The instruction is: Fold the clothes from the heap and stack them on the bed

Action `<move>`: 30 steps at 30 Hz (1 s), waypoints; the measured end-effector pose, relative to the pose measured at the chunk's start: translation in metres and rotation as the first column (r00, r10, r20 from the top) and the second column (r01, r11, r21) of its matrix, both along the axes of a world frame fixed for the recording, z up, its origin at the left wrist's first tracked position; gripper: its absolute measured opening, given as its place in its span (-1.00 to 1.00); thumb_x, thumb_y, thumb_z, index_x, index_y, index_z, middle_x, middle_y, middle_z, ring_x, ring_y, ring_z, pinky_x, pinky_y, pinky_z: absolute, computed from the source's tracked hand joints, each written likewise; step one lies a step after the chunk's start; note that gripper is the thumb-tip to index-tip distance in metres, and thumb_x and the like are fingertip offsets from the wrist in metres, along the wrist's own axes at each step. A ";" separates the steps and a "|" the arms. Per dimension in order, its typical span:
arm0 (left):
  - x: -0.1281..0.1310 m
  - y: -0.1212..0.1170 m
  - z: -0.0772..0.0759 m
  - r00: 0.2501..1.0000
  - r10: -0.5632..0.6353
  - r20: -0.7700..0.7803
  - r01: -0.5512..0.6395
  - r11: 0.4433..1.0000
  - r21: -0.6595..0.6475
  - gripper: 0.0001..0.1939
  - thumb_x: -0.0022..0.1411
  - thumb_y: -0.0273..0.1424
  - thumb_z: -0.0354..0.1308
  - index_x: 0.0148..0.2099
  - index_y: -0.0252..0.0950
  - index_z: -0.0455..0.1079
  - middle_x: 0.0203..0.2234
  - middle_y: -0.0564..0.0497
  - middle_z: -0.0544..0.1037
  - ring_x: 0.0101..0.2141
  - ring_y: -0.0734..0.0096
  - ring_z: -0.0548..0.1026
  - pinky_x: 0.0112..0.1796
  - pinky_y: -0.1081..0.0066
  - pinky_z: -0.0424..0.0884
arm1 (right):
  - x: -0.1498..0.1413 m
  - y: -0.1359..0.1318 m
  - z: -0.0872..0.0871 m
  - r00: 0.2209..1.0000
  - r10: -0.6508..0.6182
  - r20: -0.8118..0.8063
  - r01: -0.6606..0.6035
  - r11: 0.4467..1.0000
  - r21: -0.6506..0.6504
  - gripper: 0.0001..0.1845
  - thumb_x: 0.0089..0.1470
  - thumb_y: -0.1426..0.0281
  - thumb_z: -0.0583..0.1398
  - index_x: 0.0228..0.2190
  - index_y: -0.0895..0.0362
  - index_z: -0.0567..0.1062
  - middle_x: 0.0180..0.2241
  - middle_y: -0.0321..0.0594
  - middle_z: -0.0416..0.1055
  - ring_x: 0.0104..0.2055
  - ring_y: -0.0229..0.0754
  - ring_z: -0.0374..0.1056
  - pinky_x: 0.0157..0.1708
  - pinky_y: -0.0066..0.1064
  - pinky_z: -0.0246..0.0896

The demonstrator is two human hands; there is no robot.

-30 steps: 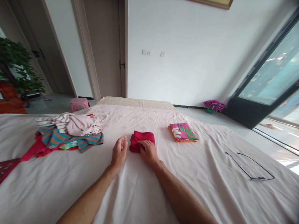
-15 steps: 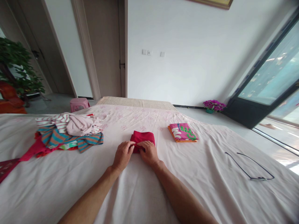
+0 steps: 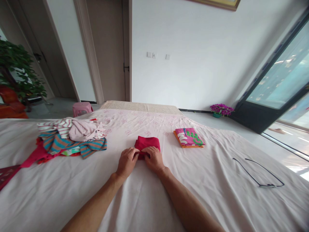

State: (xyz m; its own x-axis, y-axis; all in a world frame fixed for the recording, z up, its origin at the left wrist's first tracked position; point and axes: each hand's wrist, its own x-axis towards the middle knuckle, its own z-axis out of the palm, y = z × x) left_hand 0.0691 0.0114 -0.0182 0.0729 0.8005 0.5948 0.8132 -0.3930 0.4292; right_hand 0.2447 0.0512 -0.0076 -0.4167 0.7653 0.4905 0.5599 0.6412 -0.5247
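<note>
A small folded red cloth lies on the pale sheet of the bed straight in front of me. My left hand pinches the cloth's near left edge, fingers curled. Beside it, my right hand presses and grips the near edge of the same cloth, and the two hands almost touch. The near part of the cloth is hidden under my fingers.
A heap of unfolded striped and pink clothes lies to the left. A folded pink and orange garment rests to the right of the red cloth. A wire clothes hanger lies far right. A pink stool stands beyond the bed.
My left hand moved right from the bare sheet onto the red cloth and closed on its near edge. My right hand stayed on the cloth.
</note>
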 end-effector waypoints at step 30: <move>0.002 0.001 -0.003 0.999 -0.006 0.038 0.008 0.999 -0.043 -0.87 0.27 -0.50 0.04 -0.17 -0.22 0.36 -0.30 -0.01 0.50 -0.22 0.32 0.47 -0.14 0.28 0.40 | 0.001 -0.003 0.004 0.999 0.016 0.031 -0.016 1.000 0.019 -0.61 -0.06 0.59 0.12 -0.20 0.04 0.54 -0.20 -0.25 0.52 -0.13 -0.13 0.34 -0.06 -0.31 0.12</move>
State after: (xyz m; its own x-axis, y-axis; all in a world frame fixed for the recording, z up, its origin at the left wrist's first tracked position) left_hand 0.0711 0.0121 -0.0213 0.0568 0.8251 0.5621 0.7932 -0.3792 0.4765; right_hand 0.2461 0.0480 -0.0036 -0.4438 0.7490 0.4919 0.5651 0.6600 -0.4950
